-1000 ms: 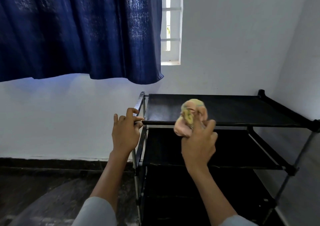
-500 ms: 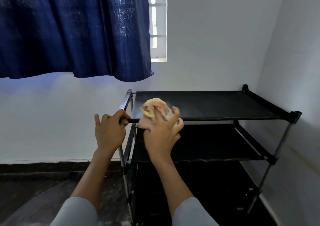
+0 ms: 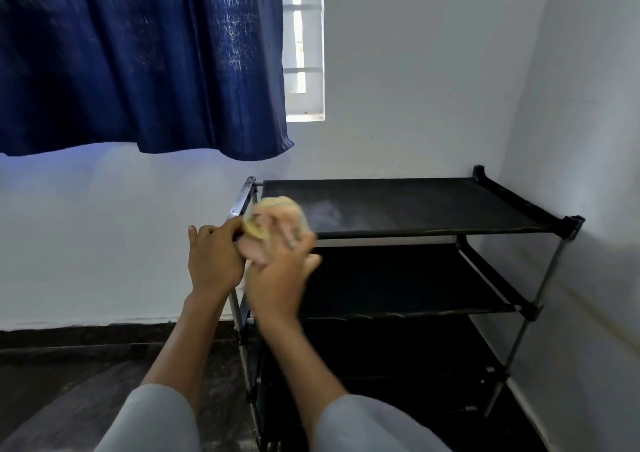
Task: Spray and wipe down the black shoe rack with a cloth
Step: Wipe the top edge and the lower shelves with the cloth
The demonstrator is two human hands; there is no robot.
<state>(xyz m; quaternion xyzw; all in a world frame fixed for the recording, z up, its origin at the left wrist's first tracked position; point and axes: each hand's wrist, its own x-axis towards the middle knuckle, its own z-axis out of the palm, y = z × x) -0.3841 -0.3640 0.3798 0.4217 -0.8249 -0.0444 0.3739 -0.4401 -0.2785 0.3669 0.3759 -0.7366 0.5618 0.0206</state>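
So you've got the black shoe rack [image 3: 398, 209] tucked into the corner of the room, right side almost against the wall, which is probably why you're working it from the open left end. Your left hand [image 3: 213, 261] sits on the front left corner of the top tier with its fingers curled over the frame bar, and that looks like a bracing grip: the rack is a light tube-and-fabric thing, so pinning that corner keeps it from sliding or wobbling while the other hand scrubs. Your right hand [image 3: 277, 278] has its fingers clenched around the bunched-up cloth [image 3: 273, 223], a pale peach and yellow wad, pressed onto the left front part of the top shelf just beside your left hand. It's motion-blurred, so I can't tell exactly how each finger lies. Balling the cloth up like that makes sense, you get a firm pad to push with instead of a floppy sheet. There's a pale hazy patch on the fabric just right of the cloth, maybe spray or dust, can't say which. The lower tiers look untouched from here, so I'd guess you're early on. No spray bottle in view.
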